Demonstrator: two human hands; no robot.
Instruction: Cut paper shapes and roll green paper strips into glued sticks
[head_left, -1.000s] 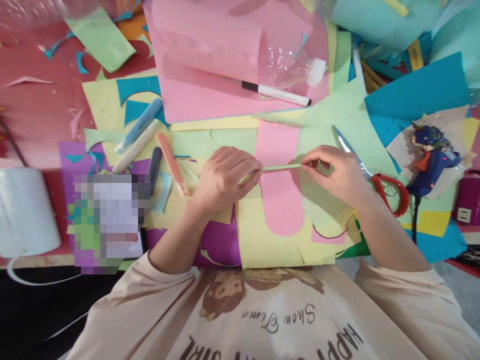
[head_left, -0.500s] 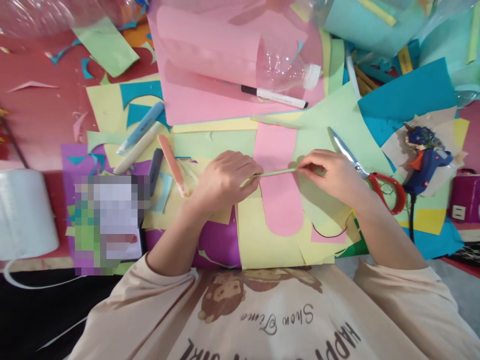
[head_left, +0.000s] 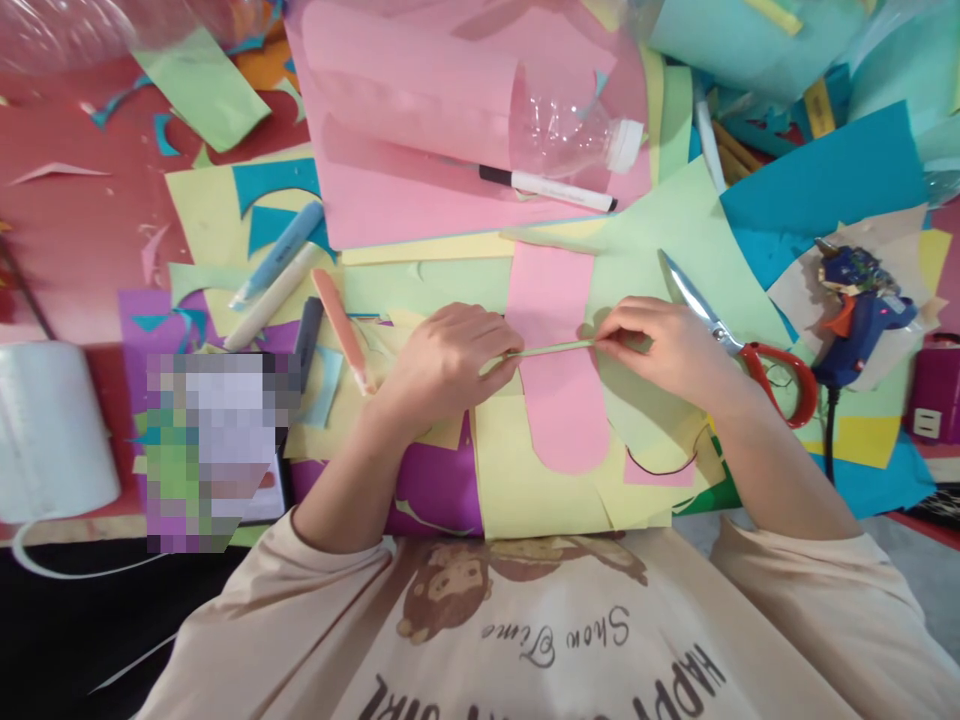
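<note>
A thin light-green paper strip [head_left: 557,349] is stretched crosswise above a pink paper piece with one rounded end [head_left: 564,420]. My left hand [head_left: 457,355] pinches the strip's left end, fingers curled with the back of the hand up. At the other end, the thumb and fingertips of my right hand [head_left: 660,345] are closed on the strip. Under the pink piece lie pale yellow paper [head_left: 540,505] and light-green paper [head_left: 645,400]. Just right of my right hand are scissors with red handles [head_left: 780,380], blades pointing away from me.
A pink-wrapped plastic bottle [head_left: 420,90] lies at the back, with a black-and-white marker [head_left: 555,188] before it. A blue glue gun [head_left: 862,320] rests at right. Several markers, including a blue one [head_left: 277,255], lie left, near a partly blurred phone [head_left: 270,495].
Both hands keep their pinch on the strip, almost unmoved. The surrounding things shift very slightly outward in the picture, as the camera view moves a little.
</note>
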